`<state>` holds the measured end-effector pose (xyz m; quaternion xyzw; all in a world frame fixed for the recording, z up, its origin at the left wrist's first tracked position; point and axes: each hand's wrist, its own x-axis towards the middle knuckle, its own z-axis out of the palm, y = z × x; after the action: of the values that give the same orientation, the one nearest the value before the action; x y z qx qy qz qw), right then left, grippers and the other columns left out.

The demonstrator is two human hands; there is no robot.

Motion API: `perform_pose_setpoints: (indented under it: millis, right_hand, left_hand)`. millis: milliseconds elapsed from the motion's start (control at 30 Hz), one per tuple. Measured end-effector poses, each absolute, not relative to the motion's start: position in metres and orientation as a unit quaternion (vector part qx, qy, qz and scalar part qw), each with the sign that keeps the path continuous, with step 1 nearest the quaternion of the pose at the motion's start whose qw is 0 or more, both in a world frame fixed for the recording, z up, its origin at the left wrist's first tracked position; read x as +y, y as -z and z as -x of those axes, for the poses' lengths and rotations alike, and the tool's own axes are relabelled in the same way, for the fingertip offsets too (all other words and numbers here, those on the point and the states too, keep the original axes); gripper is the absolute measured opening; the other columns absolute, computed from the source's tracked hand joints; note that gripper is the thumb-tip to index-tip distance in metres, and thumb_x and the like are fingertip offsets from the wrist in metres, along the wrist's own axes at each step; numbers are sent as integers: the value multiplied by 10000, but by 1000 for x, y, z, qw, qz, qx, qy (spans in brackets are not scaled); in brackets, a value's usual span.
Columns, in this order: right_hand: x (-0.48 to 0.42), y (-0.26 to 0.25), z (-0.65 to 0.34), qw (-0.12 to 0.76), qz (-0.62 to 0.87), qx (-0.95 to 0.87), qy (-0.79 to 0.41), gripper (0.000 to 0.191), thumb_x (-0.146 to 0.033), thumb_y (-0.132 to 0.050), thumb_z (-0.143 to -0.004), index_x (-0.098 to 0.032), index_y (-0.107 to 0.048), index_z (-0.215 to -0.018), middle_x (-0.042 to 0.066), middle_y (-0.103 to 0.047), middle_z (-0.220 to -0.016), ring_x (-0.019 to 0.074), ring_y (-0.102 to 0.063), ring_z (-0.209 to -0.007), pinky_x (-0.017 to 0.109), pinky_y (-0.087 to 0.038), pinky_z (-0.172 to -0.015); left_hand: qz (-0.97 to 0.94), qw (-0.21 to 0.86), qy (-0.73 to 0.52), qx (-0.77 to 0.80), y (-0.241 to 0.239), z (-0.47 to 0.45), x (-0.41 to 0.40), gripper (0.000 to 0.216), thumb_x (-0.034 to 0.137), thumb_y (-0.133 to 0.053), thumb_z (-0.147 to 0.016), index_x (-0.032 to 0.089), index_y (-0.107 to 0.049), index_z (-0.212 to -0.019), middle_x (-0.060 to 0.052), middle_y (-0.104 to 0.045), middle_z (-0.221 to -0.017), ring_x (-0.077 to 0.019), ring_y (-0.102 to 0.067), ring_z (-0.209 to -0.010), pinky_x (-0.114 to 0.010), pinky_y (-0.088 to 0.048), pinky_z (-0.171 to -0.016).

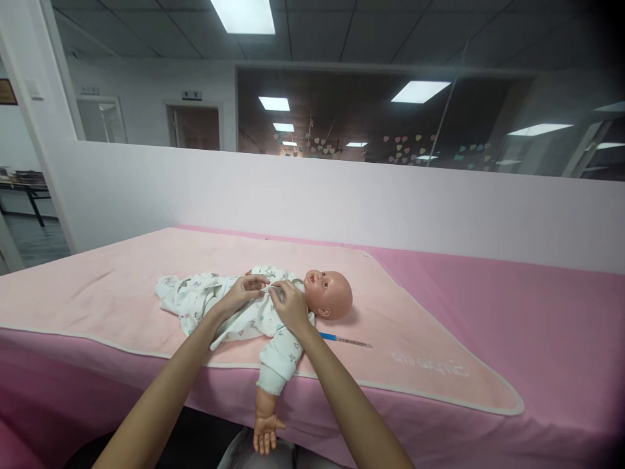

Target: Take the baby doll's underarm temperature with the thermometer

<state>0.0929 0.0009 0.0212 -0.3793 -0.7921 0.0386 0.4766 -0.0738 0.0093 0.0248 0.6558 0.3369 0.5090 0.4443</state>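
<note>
Baby doll [334,296] face-up on peach blanket [122,293], printed top [254,322] on, near arm sleeved, lower front flap loose, so from here fastening looks unfinished; left hand [244,293] and right hand [290,305] grips both pinching cloth at its chest.

No legible txt: white lettering [430,363] on peach mat [390,319] & sign [191,95] abv doorway [196,129] too blurry

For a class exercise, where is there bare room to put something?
Bare: the peach blanket left of the baby doll, and the pink cover right of the blanket's edge. Crowded: the doll's chest, under left hand and right hand; beside its head, a thermometer.
</note>
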Motion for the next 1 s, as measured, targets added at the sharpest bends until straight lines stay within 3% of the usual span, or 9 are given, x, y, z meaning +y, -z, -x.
perform_pose_setpoints:
  millis: [267, 467, 567, 800, 1000]
  right_hand:
    - [3, -19, -91, 481, 383, -788, -34, 148, -267, -463, -828, -203, -596, -841, 18, -624, -858, 139, -570, -795, 231, -399, -689]
    - [6, -18, -91, 492, 377, -785, -28, 138, -190, -460, -796, -198, -584, -857, 23, -605, -880, 140, -560, -811, 236, -408, -715]
    - [5, -19, -91, 496, 386, -778, -17, 152, -164, -448, -781, -194, -584, -844, 30, -582, -885, 140, -547, -785, 236, -410, -692]
    - [5, -19, -91, 504, 398, -766, -9, 194, -122, -434, -760, -193, -594, -846, 39, -554, -944, 140, -539, -813, 234, -416, -700]
    - [3, -19, -91, 485, 417, -769, -6, 187, -130, -433, -768, -195, -608, -780, 31, -583, -867, 138, -548, -750, 236, -402, -656]
  left_hand:
    - [-639, 461, -530, 315, -25, 75, 11, 428, 149, -666, -540, 173, -595, -962, -6, -537, -752, -117, -513, -712, -235, -407, -657]
    - [-633, 474, -528, 310, -28, 72, 7, 297, 115, -641, -540, 162, -578, -826, 39, -490, -635, -79, -473, -614, -209, -383, -616]
    - [-641, 448, -532, 324, -28, 70, 6, 230, 127, -633, -539, 153, -561, -756, 34, -501, -619, -88, -483, -613, -211, -378, -610]
    - [-696, 371, -511, 341, -24, 65, 12, 165, 187, -572, -626, 144, -580, -784, -16, -566, -718, -138, -532, -719, -252, -405, -687]
    - [-752, 295, -469, 358, -22, 60, 9, 240, 97, -504, -599, 143, -585, -820, -23, -572, -773, -146, -532, -753, -253, -409, -705]
